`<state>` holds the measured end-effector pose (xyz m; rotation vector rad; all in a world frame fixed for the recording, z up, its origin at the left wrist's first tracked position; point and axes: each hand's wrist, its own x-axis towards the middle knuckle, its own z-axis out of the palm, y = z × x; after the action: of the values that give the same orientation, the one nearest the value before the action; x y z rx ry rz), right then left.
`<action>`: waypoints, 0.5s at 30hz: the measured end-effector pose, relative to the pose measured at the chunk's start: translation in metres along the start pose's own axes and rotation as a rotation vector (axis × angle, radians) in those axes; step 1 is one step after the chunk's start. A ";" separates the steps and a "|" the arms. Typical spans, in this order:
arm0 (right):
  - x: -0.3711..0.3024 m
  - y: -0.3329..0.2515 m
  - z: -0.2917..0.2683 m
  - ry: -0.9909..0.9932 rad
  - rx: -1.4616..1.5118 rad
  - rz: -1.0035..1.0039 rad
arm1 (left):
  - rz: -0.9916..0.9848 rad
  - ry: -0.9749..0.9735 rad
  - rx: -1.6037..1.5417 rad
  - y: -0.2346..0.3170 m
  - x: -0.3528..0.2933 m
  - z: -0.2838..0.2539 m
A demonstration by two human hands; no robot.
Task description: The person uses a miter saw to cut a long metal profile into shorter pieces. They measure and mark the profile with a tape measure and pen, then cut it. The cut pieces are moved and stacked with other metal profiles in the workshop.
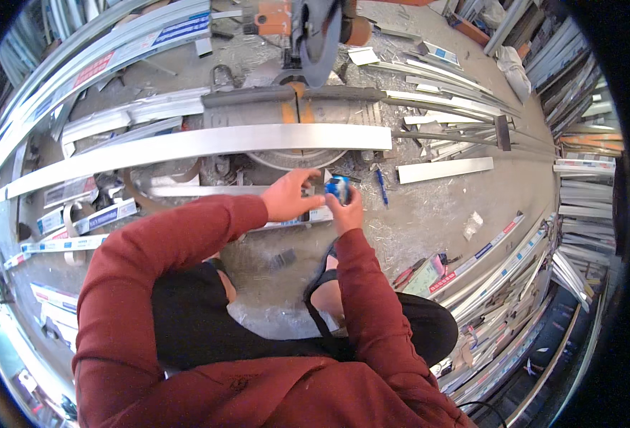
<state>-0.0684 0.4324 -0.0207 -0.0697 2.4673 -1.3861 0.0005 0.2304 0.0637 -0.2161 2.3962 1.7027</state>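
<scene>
My right hand [348, 212] is closed around a small blue and black tape measure [337, 187]. Just left of it, my left hand [291, 196] has its fingers curved and apart, with nothing visible between them. Beyond both hands, a long white metal profile [258, 140] lies across the base of a miter saw [244, 114]. The saw's round blade and guard [320, 43] stand raised above the base. On the floor right of the tape measure lies a blue pen or marker [381, 187].
A short white offcut [445, 170] lies at the right. Long wrapped profiles [115, 60] are stacked at the far left. More profiles [504, 285] and red-handled pliers [405, 275] lie at the near right. Scraps and shavings litter the floor around my feet.
</scene>
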 end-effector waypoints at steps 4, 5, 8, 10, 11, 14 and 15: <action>-0.048 -0.066 0.012 -0.283 0.276 -0.069 | -0.021 0.097 -0.200 -0.013 -0.015 0.002; -0.058 -0.076 0.015 -0.302 0.343 -0.071 | -0.100 0.078 -0.314 -0.007 -0.022 0.001; -0.092 -0.098 0.027 -0.321 0.430 -0.081 | -0.277 -0.104 -0.779 0.005 -0.043 -0.013; -0.104 -0.110 0.031 -0.293 0.434 -0.152 | -0.343 -0.128 -0.796 0.012 -0.056 -0.026; -0.102 -0.109 0.024 -0.363 0.506 0.009 | -0.376 -0.143 -0.805 0.013 -0.062 -0.032; -0.098 -0.127 0.009 -0.453 0.649 0.360 | -0.220 -0.191 -0.462 -0.003 -0.069 -0.041; -0.096 -0.129 0.011 -0.496 0.614 0.364 | -0.154 -0.206 -0.353 -0.008 -0.071 -0.044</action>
<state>0.0117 0.3733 0.1059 0.1479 1.5010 -1.6431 0.0678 0.1866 0.0870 -0.2542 1.8751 1.9567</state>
